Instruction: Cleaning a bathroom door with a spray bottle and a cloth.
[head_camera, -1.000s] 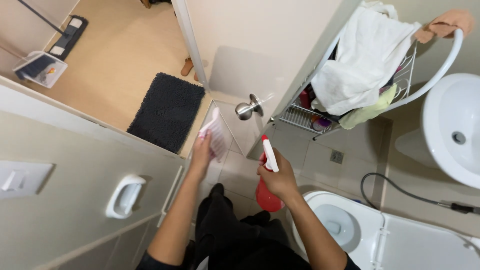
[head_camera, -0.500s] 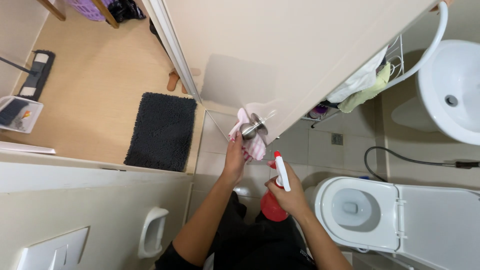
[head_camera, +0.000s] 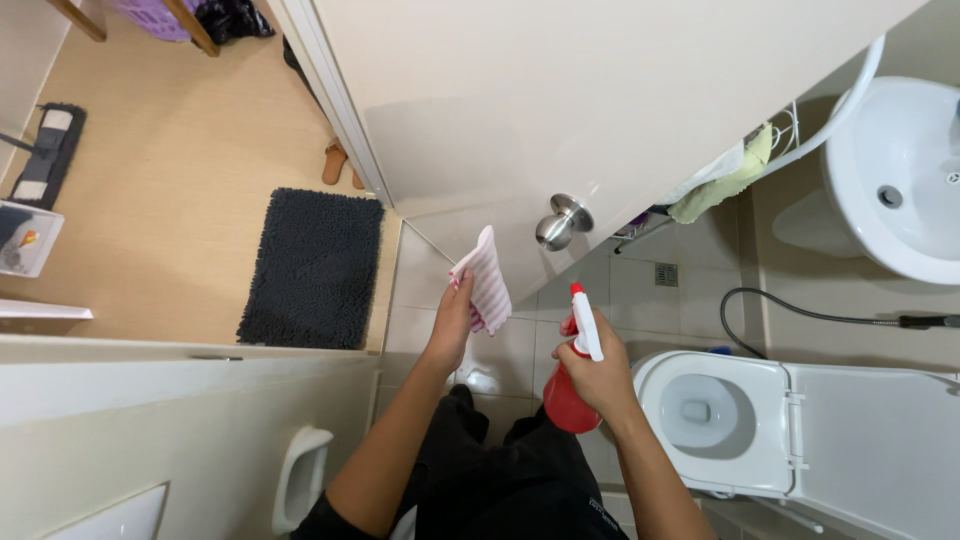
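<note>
My left hand (head_camera: 452, 318) holds a pink-and-white striped cloth (head_camera: 487, 280) up against the lower face of the cream door (head_camera: 600, 90). The cloth sits just left of and below the round metal door knob (head_camera: 562, 221), apart from it. My right hand (head_camera: 600, 372) grips a red spray bottle (head_camera: 568, 390) by its white-and-red trigger head, held upright in front of my body, nozzle towards the door.
A white toilet (head_camera: 760, 420) with its lid up stands to the right. A white sink (head_camera: 895, 175) is at the far right, with a black hose (head_camera: 800, 312) on the tiled floor. A dark bath mat (head_camera: 315, 268) lies outside the doorway on the wooden floor.
My left hand has drawn the cloth off the door knob, down and to the left. The view has tilted so more of the door and toilet show. The spray bottle stays in my right hand.
</note>
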